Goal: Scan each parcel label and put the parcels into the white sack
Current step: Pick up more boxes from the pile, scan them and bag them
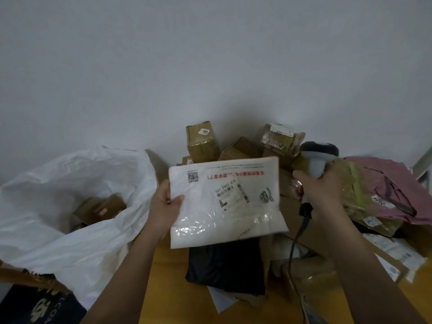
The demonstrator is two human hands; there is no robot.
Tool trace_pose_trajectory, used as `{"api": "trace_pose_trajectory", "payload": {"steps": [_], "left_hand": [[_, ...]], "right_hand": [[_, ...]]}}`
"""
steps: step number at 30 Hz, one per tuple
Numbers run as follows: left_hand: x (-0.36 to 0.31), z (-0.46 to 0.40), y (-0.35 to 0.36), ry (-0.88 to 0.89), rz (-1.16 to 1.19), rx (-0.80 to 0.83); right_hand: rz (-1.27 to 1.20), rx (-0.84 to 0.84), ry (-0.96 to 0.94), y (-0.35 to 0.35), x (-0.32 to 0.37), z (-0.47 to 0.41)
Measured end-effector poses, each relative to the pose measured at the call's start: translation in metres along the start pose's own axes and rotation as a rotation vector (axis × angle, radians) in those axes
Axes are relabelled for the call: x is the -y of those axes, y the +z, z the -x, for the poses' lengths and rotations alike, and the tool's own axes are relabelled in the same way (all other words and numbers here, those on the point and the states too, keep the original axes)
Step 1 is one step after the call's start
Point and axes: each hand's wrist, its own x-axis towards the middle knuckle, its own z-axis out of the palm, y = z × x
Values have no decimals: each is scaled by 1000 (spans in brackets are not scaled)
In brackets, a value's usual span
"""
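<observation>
My left hand (164,204) pinches the left edge of a flat white mailer parcel (224,213), held up above the table with its barcode label (230,195) facing me. Just right of the mailer, my right hand (325,195) grips a grey handheld scanner (315,160), whose cable hangs down. The white sack (70,230) lies open at the left, with brown boxes (100,209) inside it.
A heap of parcels covers the wooden table (163,288): brown boxes (202,141) against the wall, a black bag (226,267) under the mailer, a pink bag (395,183) and taped packets at the right. A dark printed bag (39,307) sits at bottom left.
</observation>
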Motion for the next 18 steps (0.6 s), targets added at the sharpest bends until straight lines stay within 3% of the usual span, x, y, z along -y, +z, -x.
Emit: {"api": "trace_pose_trajectory", "payload": {"steps": [5, 10, 18], "left_hand": [[-3, -6, -8, -10, 19, -163], [-7, -9, -10, 39, -2, -201], [-5, -19, -18, 4, -40, -242]], "right_hand": [[245, 203, 24, 8, 11, 19], [46, 479, 136, 12, 37, 43], [24, 762, 52, -5, 76, 59]]}}
